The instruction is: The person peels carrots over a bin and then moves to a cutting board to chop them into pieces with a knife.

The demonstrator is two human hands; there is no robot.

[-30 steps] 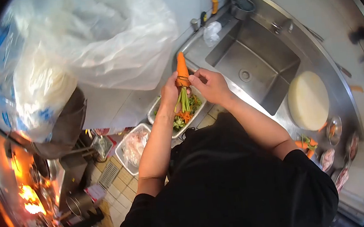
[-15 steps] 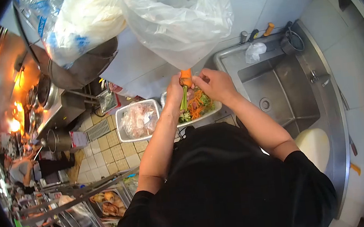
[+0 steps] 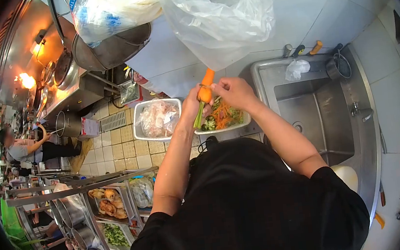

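Observation:
My left hand point(image 3: 190, 105) is closed around an orange carrot point(image 3: 204, 94) with cut green stalks point(image 3: 199, 115) pointing down toward my wrist. A second orange piece point(image 3: 208, 76) shows just above it, and a thin dark line crosses between the two. Beside the carrot, my right hand point(image 3: 235, 93) has its fingertips pinched together; what is in them, if anything, is too small to make out. Under my hands stands a white tub point(image 3: 243, 121) of orange shreds point(image 3: 229, 115) and green florets point(image 3: 208, 123). A clear plastic bag point(image 3: 220, 40) hangs right above the carrot.
A white tub point(image 3: 137, 126) of bagged pale food stands at left on the tiled floor. To the right is a steel sink point(image 3: 313, 108) with knives behind it. A metal rack point(image 3: 118, 177) holds food trays at lower left. Farther left, a person point(image 3: 24, 149) works near flames point(image 3: 26, 81).
My view has turned, so the surroundings sit differently in it. The carrot in my left hand has tilted, and more orange shows above it. My right fingertips remain pinched beside it.

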